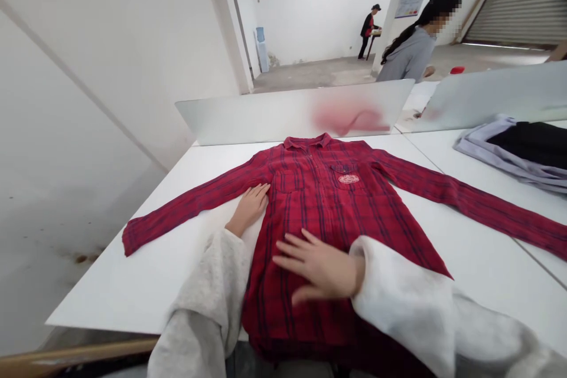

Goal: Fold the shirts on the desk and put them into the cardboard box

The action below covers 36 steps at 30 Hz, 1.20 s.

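Shirt [328, 201] hem is hidden past the near table [146, 283] edge; badge [348, 178] lettering illegible. Left hand [250, 207] and right hand [319, 269] lie flat on it, fingers spread.

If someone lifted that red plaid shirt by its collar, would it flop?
Probably yes: the shirt lies limp, its hem drooping over the table edge. It looks thin, so likely light. Creases suggest pushing bunches it.

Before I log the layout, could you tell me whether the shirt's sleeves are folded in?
No, the shirt lies flat on the table with both sleeves stretched out sideways.
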Available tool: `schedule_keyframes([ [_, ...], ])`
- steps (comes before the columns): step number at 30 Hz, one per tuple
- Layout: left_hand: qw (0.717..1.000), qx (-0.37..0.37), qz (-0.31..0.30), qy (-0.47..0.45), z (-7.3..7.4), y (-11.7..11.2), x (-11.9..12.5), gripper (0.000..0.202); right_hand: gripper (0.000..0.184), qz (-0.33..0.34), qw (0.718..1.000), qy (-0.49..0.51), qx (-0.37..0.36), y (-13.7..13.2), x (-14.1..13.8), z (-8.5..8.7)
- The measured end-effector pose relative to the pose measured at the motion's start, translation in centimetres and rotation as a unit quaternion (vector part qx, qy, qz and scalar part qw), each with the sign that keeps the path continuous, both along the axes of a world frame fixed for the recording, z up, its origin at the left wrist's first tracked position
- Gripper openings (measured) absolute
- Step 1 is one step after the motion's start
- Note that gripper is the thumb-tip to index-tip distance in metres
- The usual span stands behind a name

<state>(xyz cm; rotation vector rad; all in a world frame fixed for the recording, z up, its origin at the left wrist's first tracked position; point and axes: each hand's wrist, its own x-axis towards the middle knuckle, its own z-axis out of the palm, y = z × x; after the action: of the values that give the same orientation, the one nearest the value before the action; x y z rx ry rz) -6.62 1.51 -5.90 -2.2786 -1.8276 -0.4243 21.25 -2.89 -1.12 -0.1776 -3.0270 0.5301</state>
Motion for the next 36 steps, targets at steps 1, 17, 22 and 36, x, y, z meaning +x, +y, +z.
schedule_keyframes([
  [1, 1.0, -0.003, 0.009, 0.009, 0.0, 0.1, -0.1, 0.043, 0.08, 0.03, 0.999, 0.008, -0.022, -1.6, 0.5, -0.3],
  [17, 0.991, -0.028, 0.126, -0.027, 0.5, 1.6, -2.0, 0.041, 0.07, 0.065, 0.994, -0.006, -0.092, -5.2, 3.9, -2.2],
  [22, 0.992, -0.058, 0.107, -0.041, -0.2, 1.7, -2.4, 0.045, 0.056, 0.032, 0.995, -0.016, -0.09, -5.0, 4.0, -0.2],
  [36, 0.996, -0.023, -0.013, -0.087, -0.4, 2.3, -2.9, 0.04, 0.018, -0.369, 0.911, -0.119, -0.141, -4.6, 8.0, -0.2],
])
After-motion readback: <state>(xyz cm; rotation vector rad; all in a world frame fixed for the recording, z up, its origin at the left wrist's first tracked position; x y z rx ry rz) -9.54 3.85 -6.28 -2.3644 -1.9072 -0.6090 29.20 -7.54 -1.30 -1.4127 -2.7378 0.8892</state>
